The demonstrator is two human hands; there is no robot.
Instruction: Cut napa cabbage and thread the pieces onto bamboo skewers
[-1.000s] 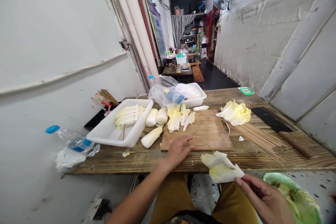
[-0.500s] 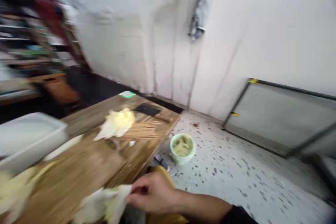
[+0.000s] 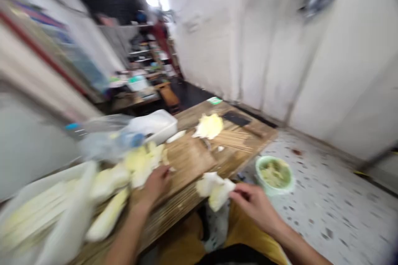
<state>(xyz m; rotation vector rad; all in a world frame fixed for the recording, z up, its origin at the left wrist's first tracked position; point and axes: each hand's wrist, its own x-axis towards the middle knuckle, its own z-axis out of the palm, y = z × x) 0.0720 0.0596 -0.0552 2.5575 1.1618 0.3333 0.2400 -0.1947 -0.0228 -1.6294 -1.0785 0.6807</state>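
Note:
The picture is smeared by head motion. My right hand (image 3: 253,203) is closed on a pale cabbage leaf (image 3: 214,188) just off the near edge of the wooden table (image 3: 248,149). My left hand (image 3: 155,184) rests on the wooden cutting board (image 3: 189,159), its fingers curled beside a pile of cut cabbage pieces (image 3: 143,165). Whether it holds anything is unclear. Another loose cabbage leaf (image 3: 209,126) lies at the board's far side, next to a bundle of bamboo skewers (image 3: 236,138).
A white tray (image 3: 34,207) with cabbage strips sits at the near left. A second white tray (image 3: 154,126) and a plastic bag (image 3: 102,138) are behind the board. A dark cleaver (image 3: 238,120) lies far right. A green bowl of scraps (image 3: 274,174) stands on the speckled floor.
The view swung right toward the floor, then back left. My left hand is in view again on the board. My right hand still holds the cabbage leaf.

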